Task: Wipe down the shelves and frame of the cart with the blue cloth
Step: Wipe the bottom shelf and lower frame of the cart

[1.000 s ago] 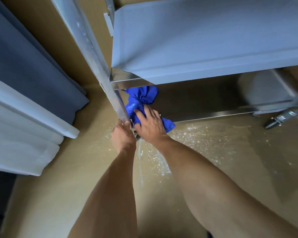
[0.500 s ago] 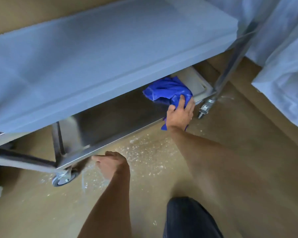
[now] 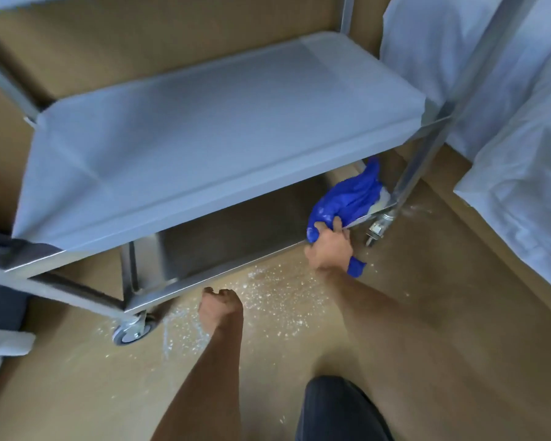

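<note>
A steel cart fills the upper half of the view, its middle shelf (image 3: 223, 148) pale grey and its bottom shelf (image 3: 236, 233) in shadow beneath. My right hand (image 3: 330, 248) grips the blue cloth (image 3: 347, 198) at the bottom shelf's front right corner, beside the right front post (image 3: 423, 151). The cloth is bunched over the shelf lip, and one end hangs out below my hand. My left hand (image 3: 220, 308) hovers curled near the bottom shelf's front rail, holding nothing that I can see.
White specks and a wet streak (image 3: 268, 300) cover the tan floor in front of the cart. A caster wheel (image 3: 134, 331) sits at the front left corner. White bedding (image 3: 506, 122) hangs at the right. My dark-clad knee (image 3: 337, 409) is at the bottom.
My right hand has slid the cloth from the shelf's left post across to its right front corner. My left hand let go of the left post and now hovers by the front rail.
</note>
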